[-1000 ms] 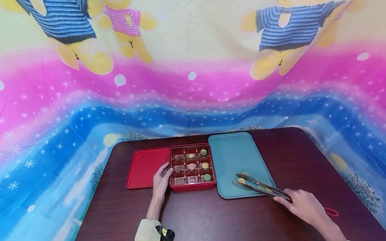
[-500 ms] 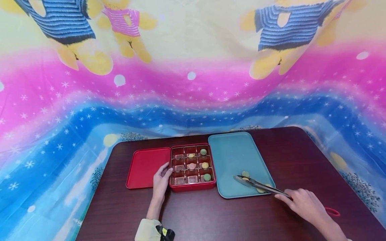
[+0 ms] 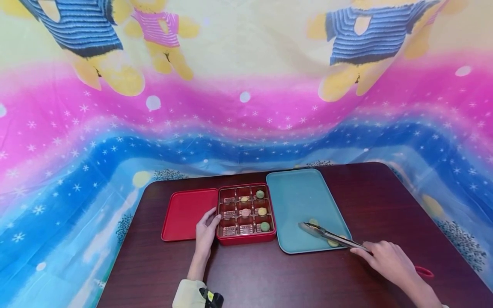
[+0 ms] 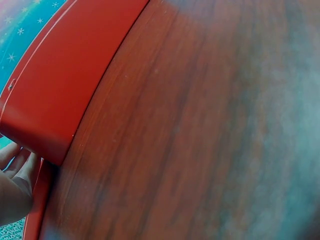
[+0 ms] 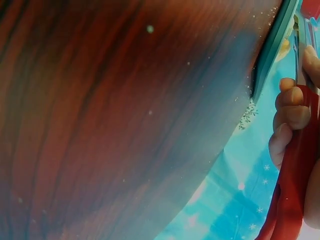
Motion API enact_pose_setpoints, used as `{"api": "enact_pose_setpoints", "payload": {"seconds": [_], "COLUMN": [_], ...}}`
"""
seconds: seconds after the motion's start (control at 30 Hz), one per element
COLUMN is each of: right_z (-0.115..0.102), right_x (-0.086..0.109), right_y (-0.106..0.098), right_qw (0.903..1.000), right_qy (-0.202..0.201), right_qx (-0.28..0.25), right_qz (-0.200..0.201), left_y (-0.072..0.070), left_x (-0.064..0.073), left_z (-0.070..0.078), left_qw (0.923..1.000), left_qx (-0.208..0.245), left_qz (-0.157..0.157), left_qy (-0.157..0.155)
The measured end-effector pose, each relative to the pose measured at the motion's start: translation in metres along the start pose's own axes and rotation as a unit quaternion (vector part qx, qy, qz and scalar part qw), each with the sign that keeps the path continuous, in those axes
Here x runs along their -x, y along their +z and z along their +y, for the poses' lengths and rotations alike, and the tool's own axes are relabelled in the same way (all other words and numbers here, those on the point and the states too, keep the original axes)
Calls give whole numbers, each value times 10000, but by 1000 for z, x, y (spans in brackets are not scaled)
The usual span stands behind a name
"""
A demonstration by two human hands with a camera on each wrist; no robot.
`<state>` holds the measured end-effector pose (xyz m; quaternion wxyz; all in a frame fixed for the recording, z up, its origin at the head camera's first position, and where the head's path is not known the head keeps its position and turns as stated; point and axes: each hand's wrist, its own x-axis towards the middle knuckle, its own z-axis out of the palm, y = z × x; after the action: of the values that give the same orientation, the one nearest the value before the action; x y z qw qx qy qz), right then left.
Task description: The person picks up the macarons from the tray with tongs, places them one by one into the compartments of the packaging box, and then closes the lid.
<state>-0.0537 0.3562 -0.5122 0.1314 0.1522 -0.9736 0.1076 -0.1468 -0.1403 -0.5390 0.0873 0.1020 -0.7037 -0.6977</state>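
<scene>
**Tongs down over the teal tray, left hand at the red box**

Here's the bench, dark wood, a patterned cloth hanging behind it with bears and snowflakes. At the left lies the red lid, its near right corner partly blocked by the left hand. That hand rests against the red box, thumb and forefinger apart; a pale sleeve and a black strap show below.

Over to the right, and the right hand is wrapped firmly round the tongs, red handles showing in the right wrist view. Their arms lie close together across the near half of the teal tray, just beside the box. They get in the way: a green sweet peeks out behind the tips, yellowish sweets sit half covered by the near right corner. Whether the tips pinch one, I can't tell!

Into the box, nine compartments: far row, yellow sweet in the middle, green at right; middle row, pink sweet centre, yellow at right; near row, green at right.
</scene>
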Motion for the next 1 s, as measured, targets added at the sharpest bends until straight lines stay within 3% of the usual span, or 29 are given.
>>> {"api": "enact_pose_setpoints", "payload": {"seconds": [0.63,1.0], "right_z": [-14,-35], "right_x": [-17,-41], "right_y": [3,4], "right_qw": [9981,9958], "right_qy": [-206,-364], "right_qx": [-59,-134], "right_qz": [574,834], "left_y": [-1,-1], "left_x": [1,0], "left_z": [-1,-1], "left_qw": [10000,10000], "left_qx": [75,6], "left_qz": [-40,-27], "left_qy": [-12,43]}}
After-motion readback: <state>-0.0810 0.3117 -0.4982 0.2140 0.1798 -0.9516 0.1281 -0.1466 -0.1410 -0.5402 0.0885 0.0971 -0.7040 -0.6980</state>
